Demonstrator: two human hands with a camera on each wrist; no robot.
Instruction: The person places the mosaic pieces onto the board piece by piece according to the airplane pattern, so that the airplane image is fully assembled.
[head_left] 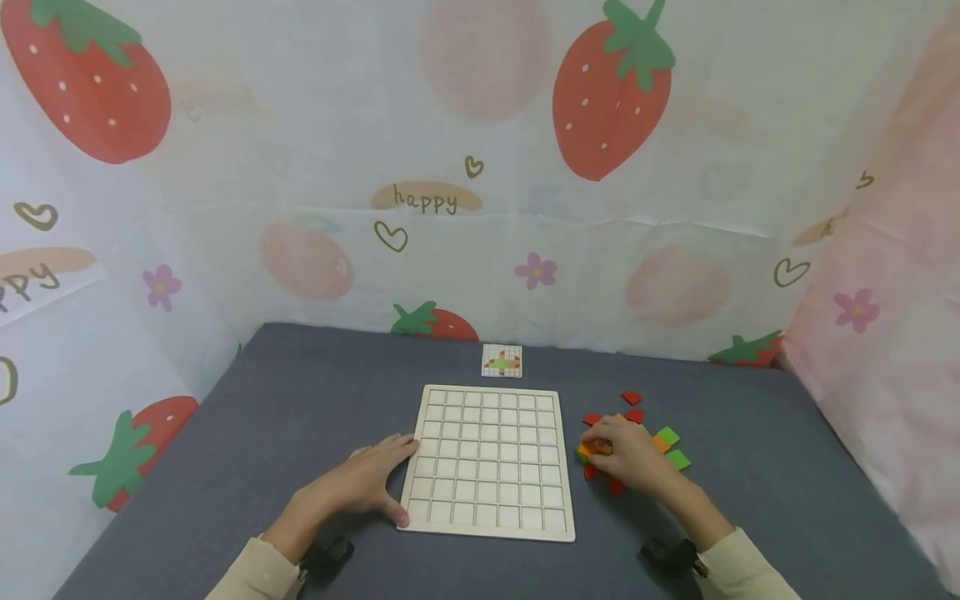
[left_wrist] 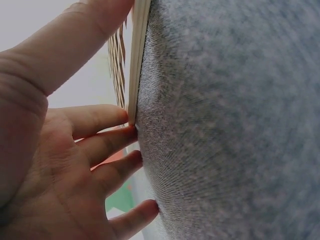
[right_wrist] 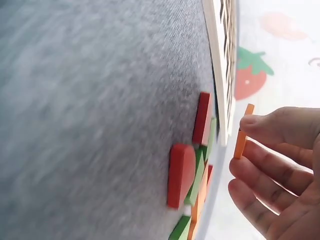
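Observation:
A pale wooden grid board lies flat on the grey table. At its left edge rests my left hand, fingers spread, with the thumb at the near corner and fingertips along the side. In the left wrist view the thumb touches the board's edge and the other fingertips meet the cloth. My right hand, to the right of the board, pinches a thin orange tile between thumb and fingers, above the pile. Red pieces, green ones and more orange ones lie beneath and around that hand, partly hidden by it.
A small card with a coloured pattern on a grid lies beyond the board. One red piece sits at the far side of the pile. A strawberry-print curtain hangs behind the grey table.

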